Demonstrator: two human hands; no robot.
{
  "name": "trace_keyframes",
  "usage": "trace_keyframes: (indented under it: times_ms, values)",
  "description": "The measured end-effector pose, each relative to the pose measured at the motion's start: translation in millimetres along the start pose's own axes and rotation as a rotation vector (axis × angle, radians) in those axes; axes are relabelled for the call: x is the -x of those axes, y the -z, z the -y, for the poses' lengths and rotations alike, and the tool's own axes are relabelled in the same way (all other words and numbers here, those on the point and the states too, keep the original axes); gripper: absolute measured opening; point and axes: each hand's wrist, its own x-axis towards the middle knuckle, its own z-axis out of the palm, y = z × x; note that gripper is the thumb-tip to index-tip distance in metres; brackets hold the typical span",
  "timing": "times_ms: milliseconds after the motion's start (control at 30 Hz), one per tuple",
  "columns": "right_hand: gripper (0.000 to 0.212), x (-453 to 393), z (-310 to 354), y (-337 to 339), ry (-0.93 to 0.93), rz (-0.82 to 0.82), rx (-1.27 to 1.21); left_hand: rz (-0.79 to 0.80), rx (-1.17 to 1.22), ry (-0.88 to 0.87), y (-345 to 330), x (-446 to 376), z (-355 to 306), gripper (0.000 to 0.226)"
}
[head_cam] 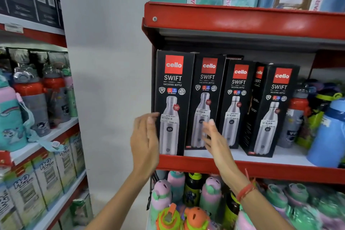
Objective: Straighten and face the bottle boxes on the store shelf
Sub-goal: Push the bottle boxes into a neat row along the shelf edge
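On the red shelf, our left hand and right hand flank the end box, both spread and gripping nothing, so we should press its sides evenly and square it with the shelf lip.

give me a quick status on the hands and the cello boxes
Left hand open at leftmost box edge. Right hand open before second box. Fourth box turned sideways. Nothing blocking.
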Motion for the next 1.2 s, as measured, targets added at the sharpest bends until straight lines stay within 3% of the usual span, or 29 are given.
trace_keyframes:
  times_ms: [100, 167, 200, 367, 567, 767, 900, 1000, 1200]
  values:
    - [0.107, -14, -4, 21, -0.039, -0.089, -0.099, 0.424, 0.218, 0.083, -33, 17, -24, 0.049]
    - [0.101, -20, -7, 29, -0.082, -0.096, -0.156, 0.667, 0.169, 0.174, -57, 32, -30, 0.064]
    - [0.104, -22, -9, 33, -0.100, -0.085, -0.162, 0.710, 0.134, 0.220, -68, 38, -30, 0.071]
    - [0.139, -35, -21, 42, -0.179, -0.029, -0.171, 0.603, 0.135, 0.466, -95, 40, -22, 0.091]
    - [0.125, -34, -14, 42, -0.232, 0.074, -0.144, 0.491, 0.126, 0.546, -107, 39, -21, 0.116]
    - [0.112, -16, -9, 54, -0.238, 0.096, -0.115, 0.482, 0.134, 0.537, -95, 50, -26, 0.111]
    - [0.084, 3, -11, 68, -0.226, 0.144, -0.104, 0.396, 0.336, 0.693, -87, 45, -23, 0.108]
    - [0.079, 15, -9, 75, -0.227, 0.174, -0.109, 0.441, 0.393, 0.693, -75, 46, -22, 0.142]
    - [0.083, 23, -7, 77, -0.235, 0.166, -0.137, 0.476, 0.398, 0.660, -61, 54, -22, 0.158]
